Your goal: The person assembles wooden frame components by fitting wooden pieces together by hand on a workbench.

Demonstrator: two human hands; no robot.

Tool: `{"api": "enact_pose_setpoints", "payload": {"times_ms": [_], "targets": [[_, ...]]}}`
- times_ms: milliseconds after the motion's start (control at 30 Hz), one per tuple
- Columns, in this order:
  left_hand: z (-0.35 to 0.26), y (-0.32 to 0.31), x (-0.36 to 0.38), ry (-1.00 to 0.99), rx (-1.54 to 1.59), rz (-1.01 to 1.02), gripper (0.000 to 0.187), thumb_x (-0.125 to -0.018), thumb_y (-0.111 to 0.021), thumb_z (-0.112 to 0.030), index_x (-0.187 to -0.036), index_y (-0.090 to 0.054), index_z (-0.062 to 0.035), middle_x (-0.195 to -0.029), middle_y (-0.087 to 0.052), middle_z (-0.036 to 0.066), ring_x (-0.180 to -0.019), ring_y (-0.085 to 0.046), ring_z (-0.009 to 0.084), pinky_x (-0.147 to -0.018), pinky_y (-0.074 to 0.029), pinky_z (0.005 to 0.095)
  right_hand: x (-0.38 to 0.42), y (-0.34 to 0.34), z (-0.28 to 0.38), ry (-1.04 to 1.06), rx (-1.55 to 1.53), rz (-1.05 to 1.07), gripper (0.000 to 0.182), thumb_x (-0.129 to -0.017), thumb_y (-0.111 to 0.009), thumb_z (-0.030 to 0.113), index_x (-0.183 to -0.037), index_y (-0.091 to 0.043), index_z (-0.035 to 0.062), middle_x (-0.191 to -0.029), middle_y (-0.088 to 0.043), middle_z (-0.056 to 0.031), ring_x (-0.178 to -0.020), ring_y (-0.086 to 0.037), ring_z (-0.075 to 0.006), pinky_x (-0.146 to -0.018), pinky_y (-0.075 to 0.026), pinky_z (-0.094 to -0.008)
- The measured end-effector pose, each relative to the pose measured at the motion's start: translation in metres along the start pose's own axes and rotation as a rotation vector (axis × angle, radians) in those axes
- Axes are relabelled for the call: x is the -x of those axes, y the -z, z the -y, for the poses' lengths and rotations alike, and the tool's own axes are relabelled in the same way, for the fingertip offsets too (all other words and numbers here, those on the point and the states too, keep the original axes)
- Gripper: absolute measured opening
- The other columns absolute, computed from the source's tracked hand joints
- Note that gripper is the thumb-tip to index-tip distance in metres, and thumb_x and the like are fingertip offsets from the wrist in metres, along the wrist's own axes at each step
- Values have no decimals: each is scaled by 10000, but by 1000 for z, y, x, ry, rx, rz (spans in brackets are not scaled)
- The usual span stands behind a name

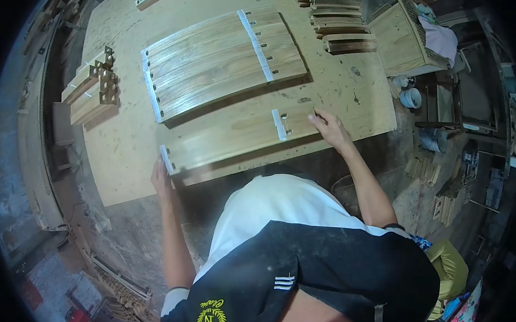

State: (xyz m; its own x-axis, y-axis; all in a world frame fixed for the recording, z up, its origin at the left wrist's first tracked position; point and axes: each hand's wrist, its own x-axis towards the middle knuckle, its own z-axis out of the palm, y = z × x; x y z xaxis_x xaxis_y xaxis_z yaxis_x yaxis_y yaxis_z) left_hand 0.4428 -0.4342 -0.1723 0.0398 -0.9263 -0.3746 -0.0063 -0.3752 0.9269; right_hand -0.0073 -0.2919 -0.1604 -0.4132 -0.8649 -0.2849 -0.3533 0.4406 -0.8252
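A long wooden board with white tape strips near both ends and small slots beside them lies across the near part of the table, between my hands. My left hand grips the board's left end, its fingers partly hidden at the edge. My right hand holds the right end, thumb on top and the other fingers curled around the edge. Just beyond it sits a row of similar boards laid side by side, with white tape strips running across them and dark slots near the tape.
Slotted wooden pieces are stacked at the table's left edge. Several grooved wooden strips lie at the far right. A wooden box with a pink cloth stands beside the table, above small buckets.
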Motion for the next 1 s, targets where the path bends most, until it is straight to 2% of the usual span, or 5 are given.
{"api": "enact_pose_setpoints", "payload": {"times_ms": [367, 700, 733, 833, 1000], "targets": [[-51, 24, 40, -245, -114, -69, 449, -1019, -536, -330, -1248, -624, 46, -1130, -659, 110, -1023, -623, 177, -903, -483, 341, 55, 13, 105, 57, 79, -154, 509, -938, -616, 426, -1169, -632, -28, -1051, -650, -262, -937, -646, -401, -853, -483, -459], [-25, 2, -65, -110, -636, 81, 461, -959, -643, -354, -1037, -683, 98, -893, -679, 92, -889, -596, 140, -822, -476, 322, -60, 9, -8, -136, 164, 38, 702, -900, -553, 635, -1108, -655, -27, -1004, -679, -285, -1029, -655, -400, -871, -496, -426], [-29, -16, -48, -407, -792, -89, 573, -842, -753, -403, -1118, -659, 90, -1009, -698, 178, -932, -637, 242, -895, -465, 385, -69, 8, -18, -134, -18, -25, 575, -934, -571, 558, -990, -687, -2, -696, -623, -104, -674, -618, -219, -633, -488, -369], [-63, -66, -7, -696, -1134, 165, 798, -698, -841, -440, -1258, -592, 71, -1200, -638, 249, -1103, -603, 351, -1052, -374, 473, -124, 37, -41, -202, -56, -398, 512, -889, -652, 534, -1012, -685, 39, -681, -605, -57, -607, -594, -175, -582, -475, -347], [-50, -158, 29, -933, -1404, 462, 1133, -535, -897, -452, -1449, -400, -5, -1392, -480, 202, -1270, -459, 363, -1111, -276, 551, -257, 81, -73, -393, -596, -1015, 613, -790, -790, 382, -1224, -553, 19, -981, -642, -141, -872, -624, -272, -735, -513, -390]]}}
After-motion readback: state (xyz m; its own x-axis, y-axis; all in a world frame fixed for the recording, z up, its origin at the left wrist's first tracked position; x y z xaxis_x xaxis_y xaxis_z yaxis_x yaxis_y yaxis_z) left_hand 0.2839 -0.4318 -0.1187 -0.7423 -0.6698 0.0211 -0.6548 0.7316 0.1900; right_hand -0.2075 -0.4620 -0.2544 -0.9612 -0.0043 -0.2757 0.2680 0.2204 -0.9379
